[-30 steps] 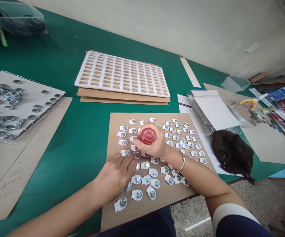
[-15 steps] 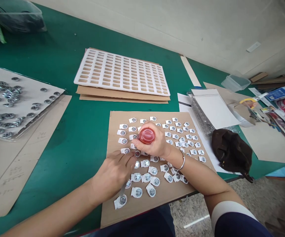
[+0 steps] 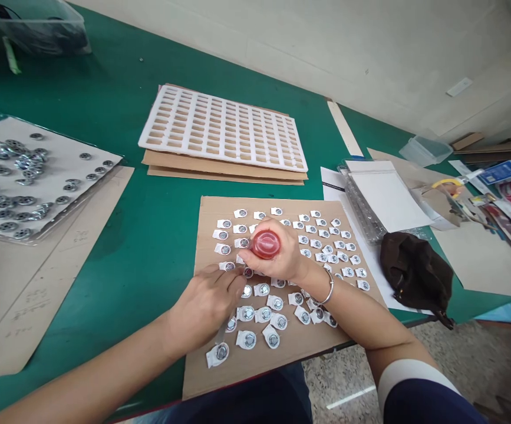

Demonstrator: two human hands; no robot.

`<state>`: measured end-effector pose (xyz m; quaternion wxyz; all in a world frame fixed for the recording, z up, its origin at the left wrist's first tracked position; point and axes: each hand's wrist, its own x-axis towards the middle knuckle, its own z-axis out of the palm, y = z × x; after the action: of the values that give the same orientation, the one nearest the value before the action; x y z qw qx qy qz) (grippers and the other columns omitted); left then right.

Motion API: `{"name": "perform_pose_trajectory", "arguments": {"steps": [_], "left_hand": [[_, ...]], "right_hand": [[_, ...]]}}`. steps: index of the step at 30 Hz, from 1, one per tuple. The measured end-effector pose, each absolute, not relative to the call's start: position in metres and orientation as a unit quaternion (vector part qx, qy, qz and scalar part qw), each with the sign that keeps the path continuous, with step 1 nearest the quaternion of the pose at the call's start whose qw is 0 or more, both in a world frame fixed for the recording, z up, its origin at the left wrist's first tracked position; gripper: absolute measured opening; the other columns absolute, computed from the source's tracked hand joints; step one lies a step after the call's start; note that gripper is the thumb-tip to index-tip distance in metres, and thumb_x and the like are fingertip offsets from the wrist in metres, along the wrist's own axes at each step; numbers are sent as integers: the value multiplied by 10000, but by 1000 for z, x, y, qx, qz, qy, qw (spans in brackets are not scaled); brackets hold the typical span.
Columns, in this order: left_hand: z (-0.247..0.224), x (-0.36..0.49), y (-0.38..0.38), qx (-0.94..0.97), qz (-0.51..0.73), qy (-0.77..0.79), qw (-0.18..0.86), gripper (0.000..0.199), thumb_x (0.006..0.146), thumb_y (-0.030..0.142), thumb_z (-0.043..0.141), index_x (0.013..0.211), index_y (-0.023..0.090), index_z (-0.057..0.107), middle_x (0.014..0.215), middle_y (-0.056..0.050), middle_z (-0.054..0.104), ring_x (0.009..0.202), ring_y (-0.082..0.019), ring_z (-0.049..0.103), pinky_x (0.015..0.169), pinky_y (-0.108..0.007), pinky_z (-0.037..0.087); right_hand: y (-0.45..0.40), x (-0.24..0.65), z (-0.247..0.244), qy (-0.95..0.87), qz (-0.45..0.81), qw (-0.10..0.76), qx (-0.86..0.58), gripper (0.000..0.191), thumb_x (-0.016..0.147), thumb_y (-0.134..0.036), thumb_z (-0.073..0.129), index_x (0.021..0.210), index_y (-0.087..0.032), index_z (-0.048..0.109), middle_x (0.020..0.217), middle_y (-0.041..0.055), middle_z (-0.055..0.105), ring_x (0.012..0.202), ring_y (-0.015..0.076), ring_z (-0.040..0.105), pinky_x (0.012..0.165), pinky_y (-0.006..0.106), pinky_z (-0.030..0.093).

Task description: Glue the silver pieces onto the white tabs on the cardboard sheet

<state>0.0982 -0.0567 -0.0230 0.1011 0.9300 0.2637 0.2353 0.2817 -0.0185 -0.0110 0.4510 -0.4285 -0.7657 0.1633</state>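
Note:
My right hand is wrapped round a red-topped bottle above a cardboard sheet. Close beside it, my left hand has its fingers pressed together, with a thin metallic tool sticking out below the palm. The left fingertips meet a small round metal piece under the bottle. Many more such pieces, each on a white tab, lie in loose rows over the cardboard. The bottle's lower end is hidden by my right hand.
A white tray with many cells lies on cardboard at the back. Loose metal discs rest on a sheet at left. A dark pouch, white cards and yellow-handled scissors are at right. A clear bin stands back left.
The whole view has shifted slightly, with objects at left appearing a little further right. Both hands keep nearly the same pose and grip over the cardboard.

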Motion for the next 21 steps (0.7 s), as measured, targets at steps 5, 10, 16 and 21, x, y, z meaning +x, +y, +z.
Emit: {"name": "perform_pose_trajectory", "arguments": {"steps": [5,10,16,21], "left_hand": [[-22,98,-56,930,235,265,99,223,802,4,391,796,114,586,675,-71,601,655,-199,589,570,-321,458],[-20,98,-56,931,226,267,106,231,804,7,382,823,113,587,704,-78,610,659,-197,585,574,-324,456],[-19,98,-55,933,228,262,96,254,789,-3,364,831,118,582,671,-69,594,628,-195,571,543,-316,442],[-24,97,-57,926,235,275,108,247,785,15,355,816,127,573,666,-66,586,630,-188,556,572,-317,447]], "right_hand": [[-19,282,-13,-759,164,454,-438,304,645,-376,716,816,-227,512,684,-10,587,612,147,573,552,315,509],[-19,282,-11,-758,169,458,-432,287,644,-345,725,799,-224,516,671,-13,573,609,143,563,545,306,498],[-19,283,-12,-757,176,460,-430,285,637,-332,725,798,-227,515,676,-17,568,602,142,553,538,304,493],[-19,284,-14,-755,183,456,-434,289,637,-335,723,810,-226,519,682,-16,572,618,147,565,562,314,504]]}}
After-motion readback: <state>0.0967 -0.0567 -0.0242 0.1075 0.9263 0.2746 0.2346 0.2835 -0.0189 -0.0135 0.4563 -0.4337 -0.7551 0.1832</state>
